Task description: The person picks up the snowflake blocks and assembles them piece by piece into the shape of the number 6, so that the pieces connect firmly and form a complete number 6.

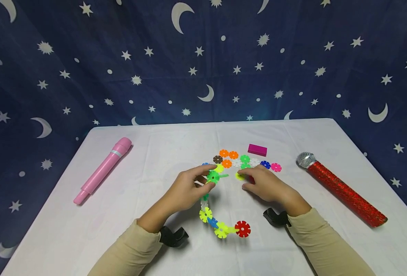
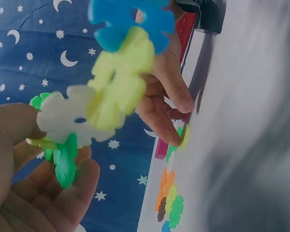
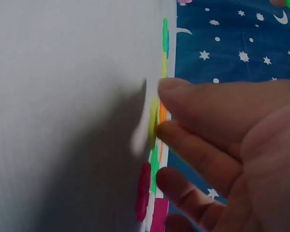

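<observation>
Two tan sleeves (image 1: 127,249) reach in from the near edge, a black wrist mount (image 1: 174,236) at the left cuff, another at the right. Left hand (image 1: 189,188) pinches a green disc (image 1: 213,176) at the upper end of a chain of notched plastic discs (image 1: 221,230). Chain curves down toward the near side: green, white, yellow, blue, yellow, with a red disc (image 1: 242,229) at the far right end. Whether its lower end touches the surface (image 1: 148,153), cannot tell.

Right hand (image 1: 267,184) low over the surface, thumb and fingers parted, fingertips at a loose yellow disc (image 1: 239,176); contact unclear.

Loose discs lie flat beyond both hands: brown (image 1: 218,159), three orange (image 1: 224,153), green, white, dark blue (image 1: 265,165), pink (image 1: 276,167). Magenta block (image 1: 257,150) just behind them. Pink toy microphone (image 1: 103,168) well to the left; red glitter microphone (image 1: 348,193), silver head, to the right. Behind: dark blue cloth (image 1: 224,99), pale moons and stars.
</observation>
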Demonstrator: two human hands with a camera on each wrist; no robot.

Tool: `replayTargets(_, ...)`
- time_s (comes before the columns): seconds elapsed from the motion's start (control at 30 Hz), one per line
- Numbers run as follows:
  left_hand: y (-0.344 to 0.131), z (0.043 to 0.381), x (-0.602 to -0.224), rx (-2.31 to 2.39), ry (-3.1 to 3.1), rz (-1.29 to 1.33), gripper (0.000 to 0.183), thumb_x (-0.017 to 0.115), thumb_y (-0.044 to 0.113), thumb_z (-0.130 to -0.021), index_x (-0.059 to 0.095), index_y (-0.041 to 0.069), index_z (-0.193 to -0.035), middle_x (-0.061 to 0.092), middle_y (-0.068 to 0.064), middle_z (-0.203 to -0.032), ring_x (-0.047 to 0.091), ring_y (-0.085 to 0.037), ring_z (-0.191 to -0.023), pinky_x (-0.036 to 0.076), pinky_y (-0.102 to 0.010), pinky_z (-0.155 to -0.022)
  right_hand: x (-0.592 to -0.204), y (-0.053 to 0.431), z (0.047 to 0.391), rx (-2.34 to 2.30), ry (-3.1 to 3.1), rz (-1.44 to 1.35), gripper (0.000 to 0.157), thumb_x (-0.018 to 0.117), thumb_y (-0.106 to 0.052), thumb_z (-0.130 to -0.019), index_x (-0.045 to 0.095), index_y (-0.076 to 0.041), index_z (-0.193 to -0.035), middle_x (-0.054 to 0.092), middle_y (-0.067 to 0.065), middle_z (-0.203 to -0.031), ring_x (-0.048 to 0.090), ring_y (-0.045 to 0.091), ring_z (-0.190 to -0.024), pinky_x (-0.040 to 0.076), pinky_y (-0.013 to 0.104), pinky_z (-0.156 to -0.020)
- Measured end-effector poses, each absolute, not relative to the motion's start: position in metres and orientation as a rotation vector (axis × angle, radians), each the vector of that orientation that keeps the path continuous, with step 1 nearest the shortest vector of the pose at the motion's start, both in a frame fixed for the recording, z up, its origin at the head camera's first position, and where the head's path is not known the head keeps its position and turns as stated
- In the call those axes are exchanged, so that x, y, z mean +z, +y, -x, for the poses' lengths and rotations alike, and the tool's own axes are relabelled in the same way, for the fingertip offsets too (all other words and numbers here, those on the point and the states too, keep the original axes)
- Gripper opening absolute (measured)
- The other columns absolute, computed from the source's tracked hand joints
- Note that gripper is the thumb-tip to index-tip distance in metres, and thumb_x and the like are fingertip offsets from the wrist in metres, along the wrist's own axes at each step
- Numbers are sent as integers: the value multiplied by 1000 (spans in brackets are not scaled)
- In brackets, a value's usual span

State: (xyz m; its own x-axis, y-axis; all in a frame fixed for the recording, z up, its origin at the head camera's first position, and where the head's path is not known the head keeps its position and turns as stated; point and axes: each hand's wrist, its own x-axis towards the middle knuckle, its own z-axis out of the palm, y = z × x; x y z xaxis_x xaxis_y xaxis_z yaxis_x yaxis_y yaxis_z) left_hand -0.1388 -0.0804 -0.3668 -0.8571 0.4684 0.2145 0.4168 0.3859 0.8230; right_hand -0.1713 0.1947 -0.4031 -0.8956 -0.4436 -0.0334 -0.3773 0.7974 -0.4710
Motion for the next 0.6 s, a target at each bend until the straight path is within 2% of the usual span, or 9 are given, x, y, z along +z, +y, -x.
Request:
replayTargets(0.07, -81, 139, -367, 1490, 2565, -853, 42, 71, 8, -93, 62, 7, -134, 68, -6, -117, 67, -17, -95, 55, -24, -79, -403, 194, 171, -699, 2859, 646, 36, 73, -15, -90, 69, -8, -125, 65, 2, -98, 52, 28, -102, 48, 45, -85)
replayTargets(0.27, -81, 138, -365, 1490, 2541, -887, 39, 70, 8, -94, 64, 6, -132, 67, -6, -118, 67, -16, -94, 55, -24, -78, -404, 193, 169, -689, 2887, 650, 35, 74, -11, -89, 70, -8, -124, 69, 5, -108, 52, 29, -103, 49, 46, -87)
replayTargets(0.37, -80, 137, -364, 1495, 2536, -899, 38, 70, 7, -93, 64, 5, -130, 66, -7, -119, 66, -15, -92, 56, -24, -77, -404, 191, 169, -661, 2889, 647, 32, 74, -9, -89, 72, -7, -121, 68, 5, -105, 52, 28, -103, 48, 45, -86)
replayTargets(0.5, -79, 136, -364, 1499, 2535, -907, 38, 71, 7, -92, 64, 4, -130, 66, -7, -119, 67, -15, -92, 56, -24, -77, -404, 189, 170, -637, 2913, 641, 31, 75, -8, -87, 73, -6, -117, 67, 10, -112, 54, 32, -108, 48, 50, -93)
replayTargets(0.6, -80, 136, -365, 1503, 2543, -911, 39, 71, 7, -92, 64, 4, -130, 67, -6, -118, 66, -14, -92, 56, -25, -77, -401, 190, 170, -693, 2910, 642, 27, 75, -7, -87, 73, -4, -113, 66, 9, -102, 58, 29, -98, 51, 47, -88)
